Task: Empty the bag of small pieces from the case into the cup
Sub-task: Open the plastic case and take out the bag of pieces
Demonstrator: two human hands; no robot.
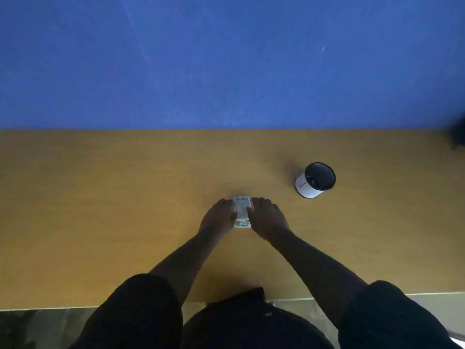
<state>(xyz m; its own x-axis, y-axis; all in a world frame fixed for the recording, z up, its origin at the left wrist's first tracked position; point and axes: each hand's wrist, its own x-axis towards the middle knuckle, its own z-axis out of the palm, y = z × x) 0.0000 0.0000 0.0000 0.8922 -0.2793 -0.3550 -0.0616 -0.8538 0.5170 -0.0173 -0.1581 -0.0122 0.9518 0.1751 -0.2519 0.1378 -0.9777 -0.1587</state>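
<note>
A small white case (242,211) lies on the wooden table (125,210), in the middle. My left hand (219,219) grips its left side and my right hand (267,217) grips its right side, thumbs pressed against its top. The case looks closed; no bag of pieces shows. A white cup (315,180) with a dark inside stands upright to the right and farther back, apart from both hands.
A blue wall (226,59) rises behind the table's far edge. A dark object (458,137) pokes in at the far right edge. The table's near edge (50,309) runs just in front of my body.
</note>
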